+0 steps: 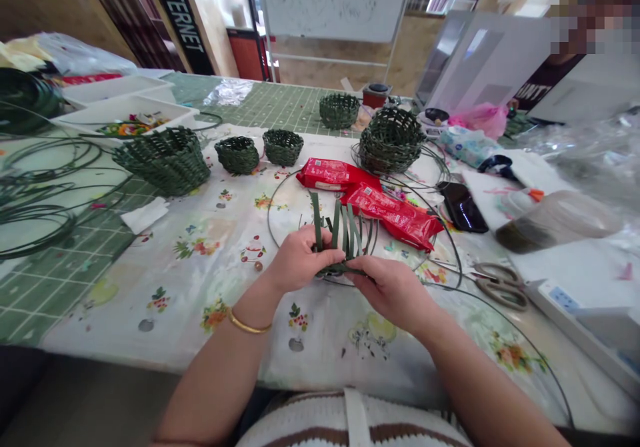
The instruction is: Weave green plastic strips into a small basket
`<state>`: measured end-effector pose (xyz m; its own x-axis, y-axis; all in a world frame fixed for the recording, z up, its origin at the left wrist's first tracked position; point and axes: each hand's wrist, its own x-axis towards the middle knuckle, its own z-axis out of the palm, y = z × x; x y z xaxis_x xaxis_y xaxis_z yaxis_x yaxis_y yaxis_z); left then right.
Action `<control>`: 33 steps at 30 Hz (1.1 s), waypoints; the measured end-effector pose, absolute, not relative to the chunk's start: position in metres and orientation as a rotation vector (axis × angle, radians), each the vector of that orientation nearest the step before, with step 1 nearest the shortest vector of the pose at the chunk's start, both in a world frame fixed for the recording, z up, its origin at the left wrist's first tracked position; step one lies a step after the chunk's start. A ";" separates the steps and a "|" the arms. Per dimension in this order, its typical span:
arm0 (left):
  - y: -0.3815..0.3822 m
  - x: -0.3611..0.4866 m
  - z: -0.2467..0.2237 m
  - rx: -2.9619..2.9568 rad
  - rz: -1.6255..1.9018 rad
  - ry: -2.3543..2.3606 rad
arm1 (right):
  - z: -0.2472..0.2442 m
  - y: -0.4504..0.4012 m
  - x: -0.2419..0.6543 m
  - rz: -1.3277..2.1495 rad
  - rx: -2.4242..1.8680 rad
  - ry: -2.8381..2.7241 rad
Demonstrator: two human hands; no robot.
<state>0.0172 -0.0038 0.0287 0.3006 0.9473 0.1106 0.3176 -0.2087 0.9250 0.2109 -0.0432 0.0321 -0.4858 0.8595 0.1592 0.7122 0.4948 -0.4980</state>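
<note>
nearest, the left hand [300, 257] and the right hand [393, 290] are working together over a floral cloth [200, 300], a gold bracelet [250, 330] circling the left wrist. between them they are holding a small green woven piece [345, 233], its flat strips standing upward above the fingers, near the middle of the cloth. the left thumb and fingers are pinching its left side, while the right thumb and fingers are pressing together on a strip at its lower right edge.

a thin green cord [530, 340] is curving across the cloth at the right, passing close to the scissors [503, 285], which are lying beside a white power strip [560, 300]. just beyond the hands, two red packets [393, 217] are lying with their ends overlapping. to their right a dark phone [465, 207] is resting, and farther right a clear jar [555, 221] is lying on its side with dark contents.

farther off, a large green basket [163, 160] is leaning at the left, two small baskets [283, 148] are sitting side by side, and a rounder basket [391, 140] is standing behind the packets. loops of cord [37, 223] are spreading at far left, below a white tray [130, 121] holding colourful bits. behind everything, a whiteboard [335, 0] is standing.
</note>
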 end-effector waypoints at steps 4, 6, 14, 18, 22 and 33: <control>-0.006 0.019 0.033 1.785 0.907 1.163 | 0.042 -0.044 0.222 0.369 -1.395 -2.317; -0.005 0.019 0.032 1.790 0.920 1.142 | 0.052 -0.043 0.228 0.257 -1.368 -2.344; -0.007 0.024 0.034 1.940 0.923 0.994 | 0.091 -0.033 0.240 0.104 -1.232 -2.654; -0.009 0.025 0.035 2.061 0.931 0.961 | 0.100 -0.035 0.238 0.224 -1.309 -2.825; -0.008 0.024 0.032 2.089 0.932 0.958 | 0.099 -0.041 0.233 0.378 -1.372 -2.998; -0.007 0.021 0.030 1.993 0.908 0.943 | 0.113 0.002 0.280 0.828 -1.645 -2.930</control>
<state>0.0211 -0.0071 0.0300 0.4794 0.8324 0.2779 0.3093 -0.4566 0.8342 0.2804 0.0024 0.1130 -0.5091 0.7096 -0.4871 0.8596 0.4478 -0.2461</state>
